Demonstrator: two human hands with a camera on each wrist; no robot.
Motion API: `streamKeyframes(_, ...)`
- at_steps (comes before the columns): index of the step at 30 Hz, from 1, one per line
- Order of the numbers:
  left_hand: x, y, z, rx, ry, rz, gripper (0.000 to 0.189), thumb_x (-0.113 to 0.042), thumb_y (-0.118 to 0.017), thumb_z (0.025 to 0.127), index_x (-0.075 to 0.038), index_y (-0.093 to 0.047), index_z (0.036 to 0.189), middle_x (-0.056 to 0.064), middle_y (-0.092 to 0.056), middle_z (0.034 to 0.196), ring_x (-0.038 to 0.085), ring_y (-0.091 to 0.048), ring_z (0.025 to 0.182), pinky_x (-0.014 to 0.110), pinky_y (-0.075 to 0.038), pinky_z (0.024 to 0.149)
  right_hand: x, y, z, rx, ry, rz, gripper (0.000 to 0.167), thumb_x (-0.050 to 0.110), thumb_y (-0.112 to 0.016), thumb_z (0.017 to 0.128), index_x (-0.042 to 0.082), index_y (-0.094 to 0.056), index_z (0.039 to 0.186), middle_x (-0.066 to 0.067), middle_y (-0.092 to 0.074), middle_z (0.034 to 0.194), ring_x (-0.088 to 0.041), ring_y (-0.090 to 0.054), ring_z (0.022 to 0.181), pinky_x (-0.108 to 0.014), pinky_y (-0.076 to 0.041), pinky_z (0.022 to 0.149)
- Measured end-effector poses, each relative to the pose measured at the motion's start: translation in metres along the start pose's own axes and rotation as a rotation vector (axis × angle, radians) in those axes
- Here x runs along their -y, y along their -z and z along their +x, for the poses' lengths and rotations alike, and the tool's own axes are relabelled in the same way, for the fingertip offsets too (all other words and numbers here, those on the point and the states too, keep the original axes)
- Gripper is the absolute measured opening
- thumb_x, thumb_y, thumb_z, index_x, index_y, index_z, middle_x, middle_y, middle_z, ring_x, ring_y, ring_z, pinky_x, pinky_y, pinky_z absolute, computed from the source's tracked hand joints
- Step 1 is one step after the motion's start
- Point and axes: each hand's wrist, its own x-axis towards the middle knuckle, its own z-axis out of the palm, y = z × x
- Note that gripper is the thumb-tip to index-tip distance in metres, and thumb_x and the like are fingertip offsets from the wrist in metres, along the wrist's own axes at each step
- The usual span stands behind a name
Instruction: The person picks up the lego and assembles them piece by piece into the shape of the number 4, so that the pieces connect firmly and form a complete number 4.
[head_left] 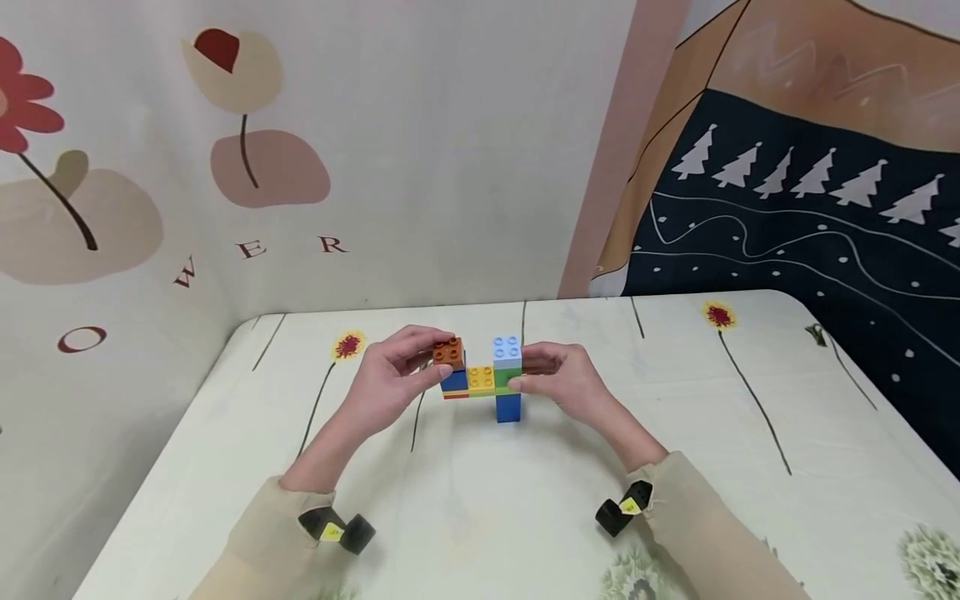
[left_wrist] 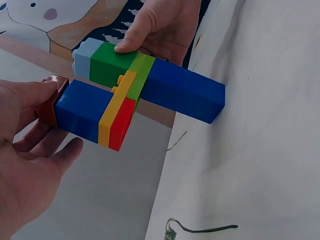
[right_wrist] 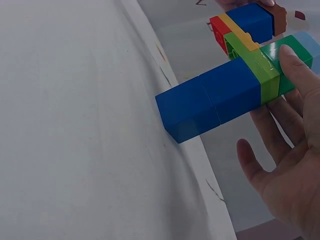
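Observation:
A structure of toy building bricks stands at the middle of the table on a leg of two blue bricks [right_wrist: 210, 100]. Above that leg come a lime green plate [right_wrist: 270, 82], a green brick [left_wrist: 112, 57] and a light blue brick [head_left: 507, 350]. A yellow plate [head_left: 481, 377] bridges leftward, with a red plate [left_wrist: 122, 125] beneath its outer end. On that end sit a blue brick [left_wrist: 84, 110] and a brown brick [head_left: 448, 352], with no support below. My left hand [head_left: 393, 375] pinches the brown brick between thumb and fingers. With its thumb on the front, my right hand [head_left: 562, 379] grips the green brick.
A white cloth printed with flowers covers the table [head_left: 465, 517]. Behind it hang a pale flowered curtain [head_left: 435, 167] and a dark cloth with white trees [head_left: 795, 217]. Black camera mounts sit at both wrists.

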Motion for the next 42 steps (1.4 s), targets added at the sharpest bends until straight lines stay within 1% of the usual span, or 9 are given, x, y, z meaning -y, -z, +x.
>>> streamKeyframes(4, -0.0022, 0.0006, 0.0016, 0.014, 0.0, -0.009, 0.041, 0.003, -0.073, 0.093, 0.001, -0.067, 0.133, 0.012, -0.062, 0.128, 0.027, -0.06, 0.121, 0.032, -0.047, 0.104, -0.0005, 0.0007, 0.0001, -0.002, 0.004, -0.002, 0.048, 0.013, -0.085, 0.086, 0.001, -0.068, 0.13, -0.015, -0.071, 0.122, -0.028, -0.068, 0.113, -0.038, -0.058, 0.092)
streamKeyframes(11, -0.0054, 0.0014, 0.0029, 0.029, -0.018, -0.018, 0.039, 0.003, -0.073, 0.092, 0.003, -0.067, 0.131, 0.013, -0.061, 0.127, 0.028, -0.06, 0.122, 0.036, -0.044, 0.107, -0.0008, 0.001, 0.0001, -0.009, 0.016, -0.005, 0.047, 0.012, -0.084, 0.087, 0.0, -0.068, 0.129, -0.015, -0.072, 0.122, -0.028, -0.069, 0.112, -0.038, -0.058, 0.092)
streamKeyframes(18, -0.006, 0.0012, 0.003, 0.029, 0.0, -0.018, 0.04, 0.005, -0.073, 0.092, 0.003, -0.067, 0.132, 0.013, -0.06, 0.127, 0.029, -0.059, 0.123, 0.038, -0.044, 0.107, -0.0011, 0.0004, 0.0003, -0.009, 0.02, -0.001, 0.048, 0.012, -0.084, 0.086, 0.001, -0.068, 0.13, -0.015, -0.072, 0.122, -0.028, -0.069, 0.112, -0.038, -0.058, 0.092)
streamKeyframes(24, -0.0073, 0.0008, 0.0029, 0.039, 0.026, -0.017, 0.04, 0.006, -0.072, 0.092, 0.003, -0.066, 0.132, 0.014, -0.059, 0.128, 0.03, -0.057, 0.123, 0.035, -0.046, 0.105, -0.0017, -0.0002, 0.0006, -0.006, 0.015, 0.003, 0.048, 0.012, -0.084, 0.086, 0.0, -0.068, 0.13, -0.015, -0.071, 0.122, -0.028, -0.069, 0.112, -0.038, -0.058, 0.092)
streamKeyframes(26, -0.0072, 0.0008, 0.0028, 0.039, 0.025, -0.013, 0.04, 0.006, -0.072, 0.092, 0.003, -0.067, 0.132, 0.013, -0.059, 0.127, 0.03, -0.057, 0.122, 0.035, -0.046, 0.105, -0.0018, -0.0003, 0.0004, -0.004, 0.014, 0.003, 0.049, 0.012, -0.084, 0.086, 0.0, -0.067, 0.13, -0.015, -0.071, 0.122, -0.028, -0.068, 0.112, -0.038, -0.058, 0.092)
streamKeyframes(30, -0.0068, 0.0011, 0.0035, 0.039, 0.008, -0.013, 0.04, 0.006, -0.072, 0.092, 0.003, -0.067, 0.131, 0.013, -0.06, 0.124, 0.029, -0.058, 0.119, 0.04, -0.046, 0.105, -0.001, -0.0001, 0.0, -0.001, 0.012, 0.01, 0.048, 0.012, -0.084, 0.087, 0.0, -0.067, 0.13, -0.015, -0.071, 0.122, -0.028, -0.068, 0.113, -0.038, -0.058, 0.092)
streamKeyframes(33, -0.007, 0.0017, 0.004, 0.044, 0.001, -0.006, 0.039, 0.006, -0.072, 0.092, 0.003, -0.067, 0.131, 0.014, -0.06, 0.122, 0.028, -0.059, 0.117, 0.039, -0.047, 0.105, -0.0005, 0.0002, -0.0002, 0.001, 0.008, 0.017, 0.048, 0.011, -0.084, 0.087, 0.0, -0.067, 0.13, -0.015, -0.071, 0.123, -0.028, -0.067, 0.114, -0.038, -0.058, 0.092)
streamKeyframes(37, -0.0074, 0.0031, 0.0046, 0.056, 0.012, 0.0, 0.039, 0.006, -0.072, 0.093, 0.003, -0.067, 0.132, 0.013, -0.06, 0.121, 0.028, -0.06, 0.117, 0.031, -0.049, 0.102, -0.0005, 0.0003, -0.0002, 0.003, 0.007, 0.021, 0.048, 0.011, -0.084, 0.087, -0.001, -0.067, 0.13, -0.015, -0.071, 0.123, -0.029, -0.067, 0.114, -0.037, -0.058, 0.092)
streamKeyframes(42, -0.0095, 0.0042, 0.0051, 0.072, 0.029, 0.005, 0.04, 0.005, -0.071, 0.093, 0.002, -0.067, 0.132, 0.013, -0.06, 0.12, 0.029, -0.061, 0.118, 0.029, -0.05, 0.1, -0.0006, 0.0, -0.0004, 0.003, 0.007, 0.022, 0.048, 0.011, -0.084, 0.087, 0.0, -0.067, 0.13, -0.015, -0.071, 0.123, -0.029, -0.067, 0.114, -0.037, -0.058, 0.092)
